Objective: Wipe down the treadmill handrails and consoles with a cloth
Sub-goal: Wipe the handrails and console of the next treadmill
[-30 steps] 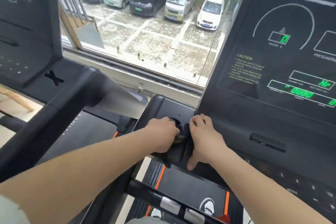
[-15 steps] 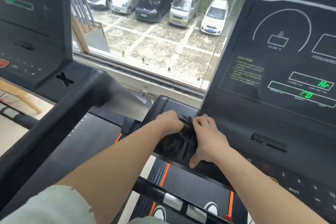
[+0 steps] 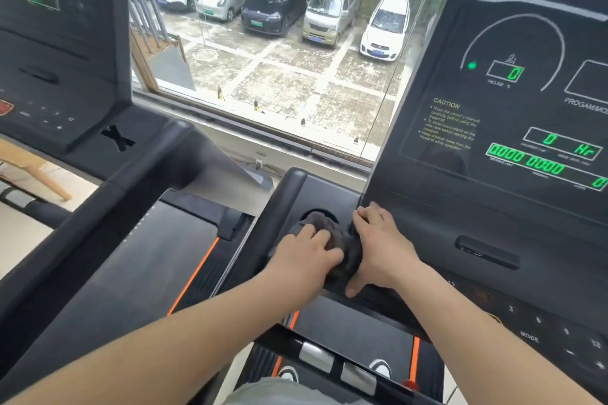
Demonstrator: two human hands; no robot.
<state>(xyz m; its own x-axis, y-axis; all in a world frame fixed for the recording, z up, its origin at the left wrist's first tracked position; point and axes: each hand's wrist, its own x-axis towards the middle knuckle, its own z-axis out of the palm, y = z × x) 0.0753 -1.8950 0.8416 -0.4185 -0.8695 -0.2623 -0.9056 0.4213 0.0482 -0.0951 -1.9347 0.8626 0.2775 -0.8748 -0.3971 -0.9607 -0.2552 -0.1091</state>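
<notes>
Silver plates on the bar (image 3: 329,360) sit nearest me, and nothing is on them. I'd guess that rail is yet to be wiped.

Just past it, both hands are down on the tray (image 3: 316,187) at the left foot of the console (image 3: 493,128). The left hand (image 3: 307,255) is curled over the cloth (image 3: 342,240), a dark grey wad bunched on the tray, and is pressing it down. The right hand (image 3: 381,246) lies beside the cloth and touches it. Its thumb is splayed toward me and its fingers are bent at the console's base. I can't tell whether those fingers pinch any of the cloth.

My read is that we're on the tray and not far into the job. The keypad (image 3: 533,329) and the lit panel with its green digits are apart from the cloth. No surface shows me whether it has been wiped.

Off to the left is the next machine's handrail (image 3: 98,217), with its own console (image 3: 59,42) above. Both are well apart from the cloth, so I'd count them as left to do.

Beyond all that is the window (image 3: 279,92), and below it a row of parked cars (image 3: 332,9).
</notes>
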